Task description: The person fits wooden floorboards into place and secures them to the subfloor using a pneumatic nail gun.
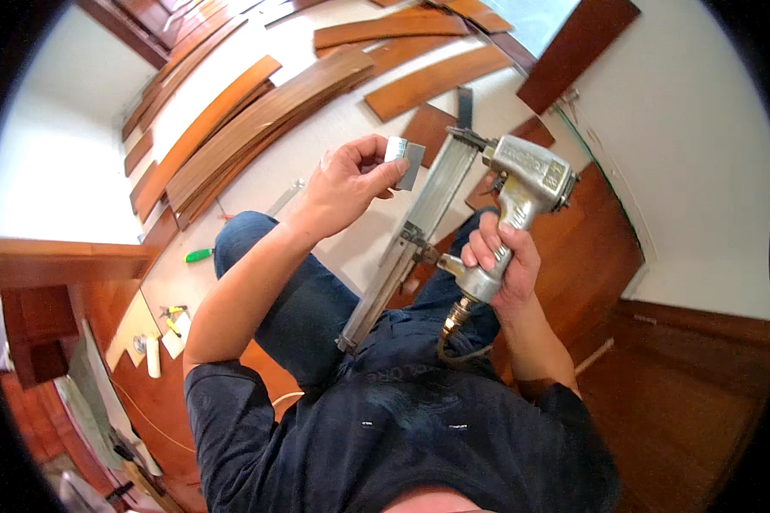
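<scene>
My right hand [515, 267] is wrapped round the grip of a silver air nail gun [529, 173]. Its long metal magazine [443, 190] slants down toward my lap, and a brass hose fitting [458, 316] shows at the foot of the grip. In my left hand [342, 184], pinched between thumb and fingers, is a small flat grey piece with a white label, which looks like a strip of nails [415, 162]. It is held just left of the magazine's upper end, apart from it. My left fingertips are partly hidden behind the piece.
Brown floorboards [257, 132] lie in stacks on the pale underlay ahead, with loose boards [436, 81] farther right. At my left lie a green-handled screwdriver [198, 256], yellow-handled pliers [173, 313] and a white tube [153, 356]. A white wall [701, 162] rises on the right beside laid flooring [590, 231].
</scene>
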`<act>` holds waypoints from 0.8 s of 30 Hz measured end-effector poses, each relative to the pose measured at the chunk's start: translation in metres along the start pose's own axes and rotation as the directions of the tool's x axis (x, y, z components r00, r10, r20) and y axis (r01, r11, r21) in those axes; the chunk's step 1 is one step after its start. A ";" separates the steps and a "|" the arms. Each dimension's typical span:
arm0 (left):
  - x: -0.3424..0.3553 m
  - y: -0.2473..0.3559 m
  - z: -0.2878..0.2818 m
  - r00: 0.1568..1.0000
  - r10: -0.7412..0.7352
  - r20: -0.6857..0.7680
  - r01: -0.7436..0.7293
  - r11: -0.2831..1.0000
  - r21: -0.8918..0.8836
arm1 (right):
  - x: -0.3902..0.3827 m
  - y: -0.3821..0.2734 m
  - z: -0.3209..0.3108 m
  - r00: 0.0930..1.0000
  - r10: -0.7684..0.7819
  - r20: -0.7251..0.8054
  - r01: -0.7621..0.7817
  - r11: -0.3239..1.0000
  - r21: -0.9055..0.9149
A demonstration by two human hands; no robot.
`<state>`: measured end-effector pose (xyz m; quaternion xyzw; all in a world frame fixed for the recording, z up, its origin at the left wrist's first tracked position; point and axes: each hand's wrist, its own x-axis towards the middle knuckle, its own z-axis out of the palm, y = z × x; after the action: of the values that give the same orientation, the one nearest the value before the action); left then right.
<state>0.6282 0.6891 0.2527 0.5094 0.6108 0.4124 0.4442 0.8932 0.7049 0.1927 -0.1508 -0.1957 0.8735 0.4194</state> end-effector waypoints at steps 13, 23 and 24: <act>0.031 -0.008 0.034 0.970 -0.189 0.156 0.206 0.973 -0.105 | -0.001 -0.002 0.008 0.991 -0.079 -0.107 0.061 0.985 -0.161; 0.038 -0.005 0.034 0.996 -0.078 0.035 0.053 0.879 0.474 | 0.002 0.004 0.010 0.993 -0.049 -0.112 0.023 0.975 -0.222; 0.038 -0.004 0.033 0.999 -0.034 0.022 0.016 0.832 0.555 | 0.003 0.006 0.008 0.992 -0.048 -0.119 0.020 0.975 -0.223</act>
<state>0.6558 0.7279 0.2350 0.6145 0.7038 0.2041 0.2923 0.8843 0.7022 0.1966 -0.2470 -0.2681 0.8279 0.4263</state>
